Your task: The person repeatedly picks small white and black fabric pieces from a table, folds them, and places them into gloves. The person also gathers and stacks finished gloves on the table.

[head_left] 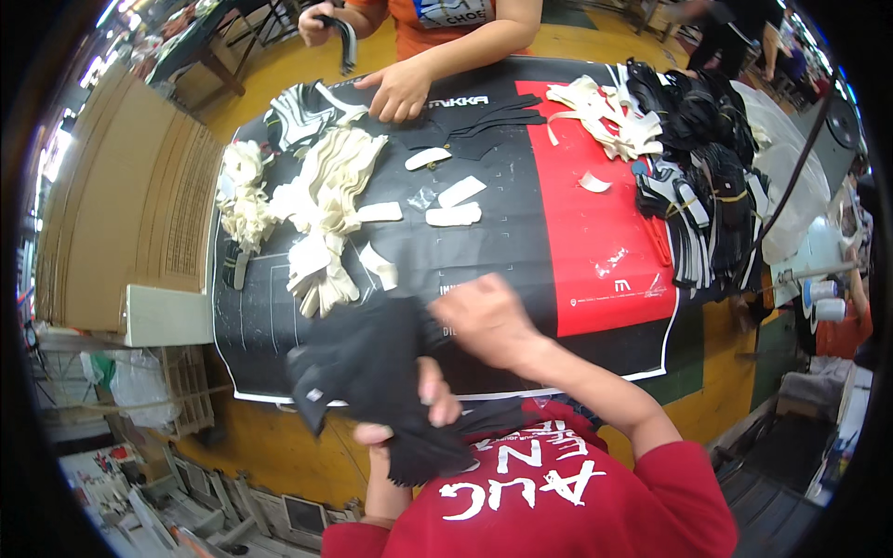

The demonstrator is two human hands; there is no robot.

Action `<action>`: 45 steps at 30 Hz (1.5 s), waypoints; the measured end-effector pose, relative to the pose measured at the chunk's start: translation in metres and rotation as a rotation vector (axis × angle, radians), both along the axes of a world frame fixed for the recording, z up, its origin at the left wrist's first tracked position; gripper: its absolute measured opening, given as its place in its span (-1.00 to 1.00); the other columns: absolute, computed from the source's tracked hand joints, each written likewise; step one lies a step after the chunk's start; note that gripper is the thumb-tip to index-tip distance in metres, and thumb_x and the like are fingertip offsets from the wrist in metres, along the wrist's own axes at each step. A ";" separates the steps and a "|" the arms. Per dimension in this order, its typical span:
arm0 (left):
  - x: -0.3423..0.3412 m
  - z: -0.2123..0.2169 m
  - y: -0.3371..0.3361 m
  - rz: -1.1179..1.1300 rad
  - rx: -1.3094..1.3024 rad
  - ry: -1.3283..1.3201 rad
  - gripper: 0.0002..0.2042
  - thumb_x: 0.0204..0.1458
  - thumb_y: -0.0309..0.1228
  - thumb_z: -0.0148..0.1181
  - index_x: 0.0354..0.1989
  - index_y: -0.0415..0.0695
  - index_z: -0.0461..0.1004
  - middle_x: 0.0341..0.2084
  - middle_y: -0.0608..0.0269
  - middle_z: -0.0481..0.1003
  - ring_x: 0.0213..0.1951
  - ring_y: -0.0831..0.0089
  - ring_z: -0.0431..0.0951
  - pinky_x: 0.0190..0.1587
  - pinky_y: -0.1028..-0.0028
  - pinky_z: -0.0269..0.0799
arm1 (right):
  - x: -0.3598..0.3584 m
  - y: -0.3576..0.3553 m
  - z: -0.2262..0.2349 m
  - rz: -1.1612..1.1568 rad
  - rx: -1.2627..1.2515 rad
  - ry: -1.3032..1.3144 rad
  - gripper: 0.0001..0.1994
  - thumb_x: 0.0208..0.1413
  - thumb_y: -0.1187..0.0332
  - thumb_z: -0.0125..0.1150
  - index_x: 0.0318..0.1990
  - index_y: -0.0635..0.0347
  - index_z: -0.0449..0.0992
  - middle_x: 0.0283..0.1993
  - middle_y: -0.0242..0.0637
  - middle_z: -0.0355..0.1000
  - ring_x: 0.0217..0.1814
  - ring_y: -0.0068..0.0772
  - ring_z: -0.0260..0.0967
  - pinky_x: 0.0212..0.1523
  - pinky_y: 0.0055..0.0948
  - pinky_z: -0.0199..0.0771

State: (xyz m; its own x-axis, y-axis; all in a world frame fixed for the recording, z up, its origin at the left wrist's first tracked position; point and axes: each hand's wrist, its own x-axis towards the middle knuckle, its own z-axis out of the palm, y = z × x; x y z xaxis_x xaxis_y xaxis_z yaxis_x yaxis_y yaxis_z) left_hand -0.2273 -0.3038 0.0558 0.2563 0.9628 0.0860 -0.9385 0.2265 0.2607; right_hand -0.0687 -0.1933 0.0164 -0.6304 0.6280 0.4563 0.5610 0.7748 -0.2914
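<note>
My left hand [435, 394] grips a bundle of black fabric pieces [358, 358] above the table's near edge. Its thumb and fingers show around the cloth, and the bundle's lower end hangs towards my red shirt. Just right of the bundle is my right hand [488, 321], smeared by motion; whether its fingertips touch the cloth is unclear. Beyond the bundle lies a pile of cream fabric pieces [339, 177], with loose cream pieces [454, 216] to its right. Farther off, thin black fabric pieces [488, 116] lie flat.
A black and red mat [586, 260] covers the table. Bundled black and grey pieces [721, 191] crowd its right side, beside cream strips [605, 116]. Cardboard [102, 205] stands at the left. Across the table, a co-worker's hand [400, 90] rests on the mat; the other holds dark strips [348, 45].
</note>
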 end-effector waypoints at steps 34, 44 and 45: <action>0.079 -0.020 0.066 -0.219 -0.263 0.842 -0.39 0.04 -0.60 0.19 0.32 -0.28 0.16 0.09 0.15 0.40 0.12 0.45 0.39 0.22 0.44 0.27 | 0.102 -0.035 0.041 -0.437 -1.233 1.121 -0.63 0.21 0.51 0.27 0.14 0.30 0.34 0.01 -0.31 0.43 0.03 -0.51 0.37 0.04 -0.44 0.41; 0.089 -0.005 0.075 -0.230 0.107 1.248 0.02 0.08 -0.42 0.22 0.45 -0.39 -0.54 0.35 -0.26 -0.06 0.46 0.03 -0.18 0.43 0.20 -0.15 | 0.105 -0.036 0.015 -0.421 -1.440 1.212 -0.73 0.32 0.44 0.10 0.11 0.32 0.44 0.00 -0.35 0.47 0.00 -0.58 0.37 0.03 -0.50 0.38; 0.094 -0.002 0.076 -0.139 0.144 1.352 0.05 0.07 -0.37 0.26 0.44 -0.39 -0.54 0.35 -0.32 -0.10 0.46 -0.03 -0.19 0.43 0.17 -0.14 | 0.104 -0.036 0.007 -0.390 -1.465 1.285 -0.74 0.32 0.43 0.09 0.11 0.31 0.45 -0.02 -0.37 0.48 -0.03 -0.60 0.37 0.00 -0.51 0.39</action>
State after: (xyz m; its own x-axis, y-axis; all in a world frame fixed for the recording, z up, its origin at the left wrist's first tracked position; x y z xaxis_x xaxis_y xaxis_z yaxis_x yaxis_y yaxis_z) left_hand -0.1337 -0.2274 0.0540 0.3126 0.9263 -0.2105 0.0932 0.1907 0.9772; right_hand 0.0352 -0.2288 0.0236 -0.1715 0.8761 -0.4506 -0.4103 -0.4793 -0.7758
